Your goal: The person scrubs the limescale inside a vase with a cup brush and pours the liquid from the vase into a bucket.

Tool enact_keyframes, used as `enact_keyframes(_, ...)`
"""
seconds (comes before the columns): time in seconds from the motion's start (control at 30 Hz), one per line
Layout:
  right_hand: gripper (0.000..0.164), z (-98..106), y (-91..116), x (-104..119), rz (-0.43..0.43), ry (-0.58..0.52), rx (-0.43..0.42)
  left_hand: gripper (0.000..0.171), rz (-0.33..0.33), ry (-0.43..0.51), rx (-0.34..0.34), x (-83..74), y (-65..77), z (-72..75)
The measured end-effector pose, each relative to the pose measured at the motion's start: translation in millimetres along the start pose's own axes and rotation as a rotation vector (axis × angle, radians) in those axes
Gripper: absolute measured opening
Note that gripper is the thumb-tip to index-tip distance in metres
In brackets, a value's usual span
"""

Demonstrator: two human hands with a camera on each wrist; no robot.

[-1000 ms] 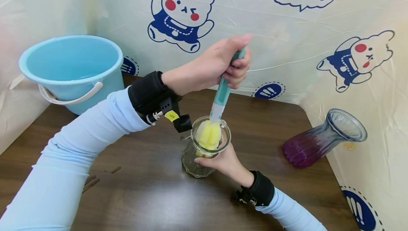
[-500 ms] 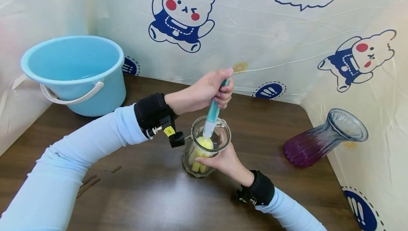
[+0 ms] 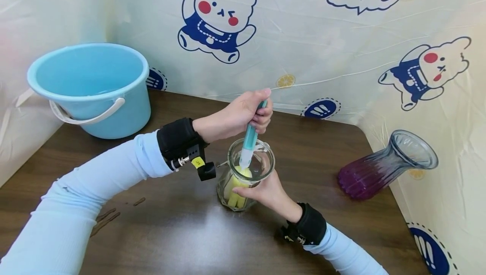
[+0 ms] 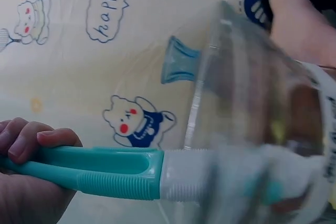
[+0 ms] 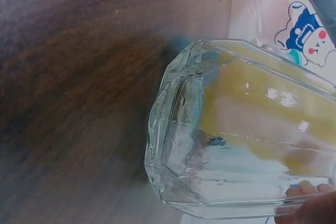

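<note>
My left hand (image 3: 241, 114) grips the teal handle of a bottle brush (image 3: 250, 138), thumb at its top end. The brush points down into a clear glass jar (image 3: 224, 188), its yellow and white sponge head low inside. My right hand (image 3: 268, 193) holds the jar from the right, thumb across the front below the rim. In the left wrist view, the ribbed handle (image 4: 118, 184) and white neck enter the blurred jar mouth. The right wrist view has the yellow sponge (image 5: 241, 90) behind the faceted jar wall, near the base.
A light blue bucket (image 3: 133, 112) with a white handle stands at the back left. On the right, a purple-to-blue glass vase (image 3: 373, 171) leans at the patterned curtain (image 3: 326, 55). Wet streaks (image 3: 104, 221) mark the brown table (image 3: 182, 224) at left.
My left hand has moved down and slightly left, pushing the brush's sponge from the jar's mouth to near its bottom. My right hand and the jar have stayed in place.
</note>
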State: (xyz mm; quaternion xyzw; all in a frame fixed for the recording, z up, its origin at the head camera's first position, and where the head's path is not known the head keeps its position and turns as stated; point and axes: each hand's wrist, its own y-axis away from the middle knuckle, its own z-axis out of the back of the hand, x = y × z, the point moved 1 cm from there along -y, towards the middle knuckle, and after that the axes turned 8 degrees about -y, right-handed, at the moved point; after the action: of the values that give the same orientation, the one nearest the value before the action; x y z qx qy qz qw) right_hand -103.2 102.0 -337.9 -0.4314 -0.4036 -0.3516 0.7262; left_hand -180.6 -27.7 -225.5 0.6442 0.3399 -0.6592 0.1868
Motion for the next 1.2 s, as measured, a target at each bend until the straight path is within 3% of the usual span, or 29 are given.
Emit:
enact_keyframes(0.17, 0.084, -1, 0, 0, 0.003, 0.03, -0.032, 0.046, -0.078, -0.001, -0.028, -25.0, -3.1, 2.8)
enact_keyframes(0.37, 0.082, -2, 1, -4, -0.005, -0.024, -0.018, 0.046, -0.217, -0.023, -0.042, -51.2, 2.5, 10.0)
enact_keyframes(0.63, 0.085, -2, 3, -7, 0.002, -0.07, 0.011, 0.047, -0.277, 0.014, -0.069, -66.4, 9.7, 14.3)
enact_keyframes(0.93, 0.082, -1, 0, -5, -0.027, -0.068, -0.002, 0.049, -0.236, 0.066, -0.128, -59.9, 10.6, 16.9)
enact_keyframes(1.2, 0.081, -1, -1, -3, -0.014, -0.024, -0.027, 0.045, -0.162, 0.031, -0.161, -30.9, 13.9, 14.0)
